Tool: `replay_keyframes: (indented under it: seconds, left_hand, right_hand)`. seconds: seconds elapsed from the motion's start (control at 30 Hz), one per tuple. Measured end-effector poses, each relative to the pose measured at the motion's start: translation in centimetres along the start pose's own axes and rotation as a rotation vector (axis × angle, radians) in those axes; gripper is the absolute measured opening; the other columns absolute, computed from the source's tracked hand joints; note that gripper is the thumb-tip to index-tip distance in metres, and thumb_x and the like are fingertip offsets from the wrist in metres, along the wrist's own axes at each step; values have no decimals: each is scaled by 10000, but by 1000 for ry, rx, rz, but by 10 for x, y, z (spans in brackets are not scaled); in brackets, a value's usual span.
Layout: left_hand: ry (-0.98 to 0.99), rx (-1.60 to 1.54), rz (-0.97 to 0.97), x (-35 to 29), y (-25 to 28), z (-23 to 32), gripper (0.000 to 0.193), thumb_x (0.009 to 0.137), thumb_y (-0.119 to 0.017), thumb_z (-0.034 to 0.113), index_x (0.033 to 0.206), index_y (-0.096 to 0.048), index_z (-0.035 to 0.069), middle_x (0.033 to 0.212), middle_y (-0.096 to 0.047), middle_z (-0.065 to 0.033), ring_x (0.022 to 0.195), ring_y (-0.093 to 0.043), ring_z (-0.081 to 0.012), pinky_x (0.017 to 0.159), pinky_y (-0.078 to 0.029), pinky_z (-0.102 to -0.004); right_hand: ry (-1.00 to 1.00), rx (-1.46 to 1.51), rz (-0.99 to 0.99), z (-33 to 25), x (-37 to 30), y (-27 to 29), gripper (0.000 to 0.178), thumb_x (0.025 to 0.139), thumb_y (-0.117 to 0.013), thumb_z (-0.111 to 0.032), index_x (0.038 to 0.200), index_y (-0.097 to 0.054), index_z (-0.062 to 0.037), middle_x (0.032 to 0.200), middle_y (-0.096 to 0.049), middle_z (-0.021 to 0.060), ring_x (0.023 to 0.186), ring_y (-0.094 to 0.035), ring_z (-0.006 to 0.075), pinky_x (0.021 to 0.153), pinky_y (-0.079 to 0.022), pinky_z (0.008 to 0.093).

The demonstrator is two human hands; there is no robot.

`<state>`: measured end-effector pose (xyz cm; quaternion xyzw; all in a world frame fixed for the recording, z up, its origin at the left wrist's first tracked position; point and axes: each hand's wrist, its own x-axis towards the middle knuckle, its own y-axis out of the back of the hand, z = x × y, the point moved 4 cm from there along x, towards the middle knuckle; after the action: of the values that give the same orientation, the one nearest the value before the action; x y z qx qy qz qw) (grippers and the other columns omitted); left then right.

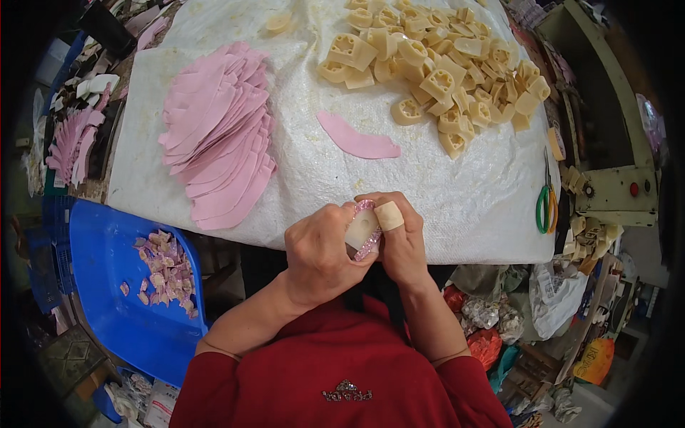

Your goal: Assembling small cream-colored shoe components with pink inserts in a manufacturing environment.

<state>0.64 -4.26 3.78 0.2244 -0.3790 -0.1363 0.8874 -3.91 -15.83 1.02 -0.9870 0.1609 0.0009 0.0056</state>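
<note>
At the table's near edge, my left hand [315,241] and my right hand [405,246] are closed together around a cream shoe heel [361,230]. A glittery pink strip [370,247] runs along the heel's rim, between the fingers of both hands. Cream tape [389,215] is wrapped round a digit of my right hand. Much of the heel's side is hidden by my fingers. Just beyond my hands, one curved pink piece [357,137] lies flat. To the left is a fanned stack of similar pink pieces [219,132]. At the far right, cream plastic heels [437,83] form a loose heap.
White woven sheeting [314,185] covers the table. Scissors with green and orange handles [547,208] lie at its right edge. A blue basin [107,285] at lower left holds several glittery pink-covered pieces [168,269]. A pale green machine [621,187] stands to the right, above bags and scraps.
</note>
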Motion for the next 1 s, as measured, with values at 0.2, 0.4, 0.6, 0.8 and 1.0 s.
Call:
replay_keyframes:
  seconds: [0.2,0.4,0.6,0.8,1.0]
  left_hand:
    - [16,120,1,-9,29,-20,525,619,-815,92,1028,-508,-28,821,-590,-158,674,-621,-277,584,-508,-321]
    - [298,81,235,-68,101,-78,509,712,-750,61,1153,-504,-1,1067,-533,-130,936,-547,-214,790,-463,-317]
    - [703,775,226,-161,215,-147,555,814,-645,113,1322,-440,23,1167,-499,-165,1070,-486,-298,959,-378,-383]
    - [632,687,337,-114,195,-116,406,838,-607,74,1228,-527,-2,1117,-536,-151,1008,-521,-261,917,-407,-361]
    - [507,-476,-177,-28,75,-46,343,877,-497,148,1147,-576,-49,921,-602,-110,781,-580,-154,720,-465,-269]
  right_hand:
    - [30,116,-51,-1,23,15,438,1006,-391,-350,1180,-546,20,935,-608,77,798,-542,129,736,-451,275]
    - [419,-753,65,-14,57,24,267,826,-630,-66,1092,-616,-72,960,-591,79,899,-526,239,799,-410,340]
    - [375,-989,34,-12,72,7,294,740,-665,-60,1029,-658,-111,1019,-554,74,1002,-460,267,881,-317,396]
    - [395,-1133,79,-3,81,7,304,698,-632,-8,980,-667,-114,1060,-530,84,1037,-433,294,885,-311,409]
    - [465,-862,37,-22,63,9,327,658,-591,60,936,-662,-99,1065,-528,90,1017,-448,301,864,-377,393]
